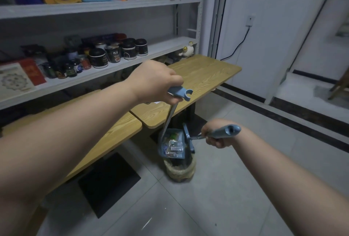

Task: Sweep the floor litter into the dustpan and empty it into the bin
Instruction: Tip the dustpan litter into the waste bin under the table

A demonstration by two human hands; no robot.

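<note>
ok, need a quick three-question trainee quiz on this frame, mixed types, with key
1. True or false: the dustpan is lying flat on the floor.
2. Multiple choice: where is the litter right now? A) on the floor tiles B) in the dustpan C) on the wooden table
3. Fill in: the left hand grips the dustpan's long handle, and the right hand grips the ____ handle.

Key
1. False: it is held up, tilted over the bin.
2. B
3. broom
</note>
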